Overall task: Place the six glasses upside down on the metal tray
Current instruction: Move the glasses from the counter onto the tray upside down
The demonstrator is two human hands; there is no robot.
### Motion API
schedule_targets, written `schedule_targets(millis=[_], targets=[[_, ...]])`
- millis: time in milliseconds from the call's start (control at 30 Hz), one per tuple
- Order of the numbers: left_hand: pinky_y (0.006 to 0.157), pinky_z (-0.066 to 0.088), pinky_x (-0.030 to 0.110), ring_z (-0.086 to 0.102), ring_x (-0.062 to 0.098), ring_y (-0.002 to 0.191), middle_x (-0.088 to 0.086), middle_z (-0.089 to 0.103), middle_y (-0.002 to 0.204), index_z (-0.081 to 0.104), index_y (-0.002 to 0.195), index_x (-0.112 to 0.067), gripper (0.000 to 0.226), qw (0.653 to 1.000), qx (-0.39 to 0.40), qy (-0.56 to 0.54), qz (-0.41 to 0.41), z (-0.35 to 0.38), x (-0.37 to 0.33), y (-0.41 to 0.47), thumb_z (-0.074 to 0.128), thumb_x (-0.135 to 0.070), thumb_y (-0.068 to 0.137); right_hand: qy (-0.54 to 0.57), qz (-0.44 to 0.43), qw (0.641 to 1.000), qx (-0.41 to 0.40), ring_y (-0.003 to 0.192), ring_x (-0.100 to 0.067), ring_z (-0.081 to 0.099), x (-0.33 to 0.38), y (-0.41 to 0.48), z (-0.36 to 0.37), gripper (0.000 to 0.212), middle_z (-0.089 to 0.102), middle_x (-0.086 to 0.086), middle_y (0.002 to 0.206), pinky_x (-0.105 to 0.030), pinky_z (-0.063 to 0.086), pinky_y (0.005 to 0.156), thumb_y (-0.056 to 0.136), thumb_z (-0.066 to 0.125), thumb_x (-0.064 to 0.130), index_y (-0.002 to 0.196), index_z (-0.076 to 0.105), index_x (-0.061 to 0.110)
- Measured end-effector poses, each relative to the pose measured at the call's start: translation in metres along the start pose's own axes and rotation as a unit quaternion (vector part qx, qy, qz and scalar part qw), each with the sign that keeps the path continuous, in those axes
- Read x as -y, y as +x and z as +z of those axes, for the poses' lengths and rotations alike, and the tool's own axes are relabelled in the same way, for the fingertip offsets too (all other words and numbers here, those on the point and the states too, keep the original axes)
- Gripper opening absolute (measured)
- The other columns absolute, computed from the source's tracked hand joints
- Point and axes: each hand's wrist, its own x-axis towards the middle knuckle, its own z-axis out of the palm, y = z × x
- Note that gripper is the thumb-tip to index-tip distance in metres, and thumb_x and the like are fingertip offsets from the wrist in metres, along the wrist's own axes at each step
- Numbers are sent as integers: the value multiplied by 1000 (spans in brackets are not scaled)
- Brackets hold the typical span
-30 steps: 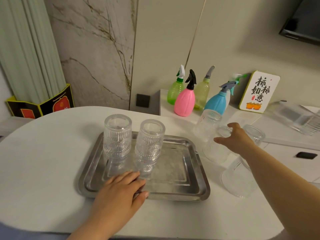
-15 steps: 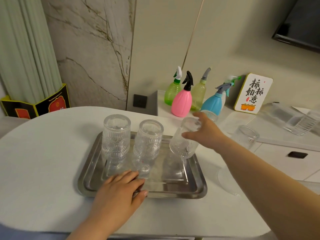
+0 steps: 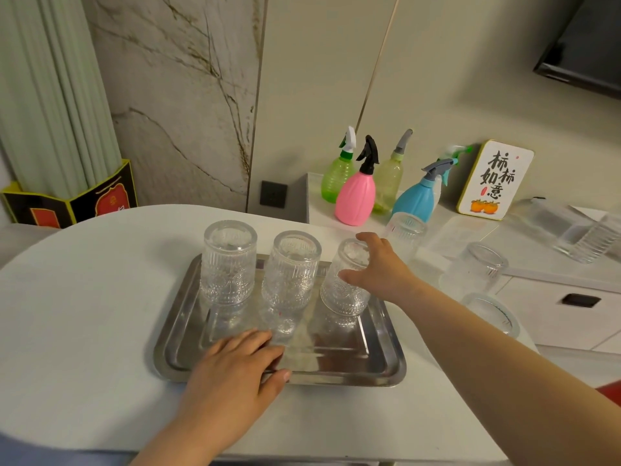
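The metal tray (image 3: 386,368) lies on the white table. Two ribbed clear glasses stand upside down along its back: the left glass (image 3: 228,264) and the middle glass (image 3: 292,270). A third glass (image 3: 342,294) is upside down at the back right, slightly tilted, with my right hand (image 3: 379,267) gripping its upper part. My left hand (image 3: 235,368) presses on the tray's front rim, fingers on top and thumb at the edge. Three more glasses are off the tray to the right: one (image 3: 406,230) behind my right hand, one (image 3: 480,270) farther right, one (image 3: 490,314) near the table's edge.
Several spray bottles, with a pink one (image 3: 356,200) in front, stand on the white counter behind the table beside a small sign (image 3: 497,179). Clear plastic containers (image 3: 591,237) lie at the far right. A curtain and a black-and-yellow box (image 3: 67,203) are at the left.
My right hand picked a glass from the right of the tray, carried it left and turned it upside down onto the tray's back right. My left hand stayed on the rim.
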Motion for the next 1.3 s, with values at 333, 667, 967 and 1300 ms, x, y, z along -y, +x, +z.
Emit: schedule_targets(millis=[333, 667, 967, 1300], targets=[[77, 31, 26, 71, 5, 71, -12, 75, 82, 72, 70, -31, 39, 999, -30, 44, -2, -1, 0, 1, 36, -47, 67, -3, -43, 999, 7, 129, -28, 34, -2, -10, -34, 76, 29, -10, 145, -39, 30, 105, 75, 65, 32, 136, 23, 19], [55, 56, 23, 71, 3, 71, -14, 76, 81, 72, 74, -33, 42, 998, 58, 33, -3, -10, -5, -1, 31, -43, 77, -137, 102, 982, 83, 134, -27, 25, -61, -59, -92, 79, 21, -6, 150, -42, 25, 109, 74, 63, 43, 137, 19, 25], [77, 38, 23, 72, 11, 72, -5, 76, 79, 72, 87, -19, 75, 999, -30, 42, 6, -10, -7, -9, 0, -40, 95, -121, 150, 977, 92, 127, -31, 35, -85, -84, -88, 84, 24, -11, 147, -40, 36, 101, 73, 68, 30, 138, 15, 19], [109, 27, 47, 44, 35, 126, 18, 49, 136, 47, 127, -8, 38, 966, -140, -80, -201, -36, 39, -31, 47, -17, 90, -67, 83, 993, 51, 97, -17, 45, -53, -86, -93, 75, 44, -7, 133, -25, 38, 79, 65, 74, 30, 127, 32, 25]])
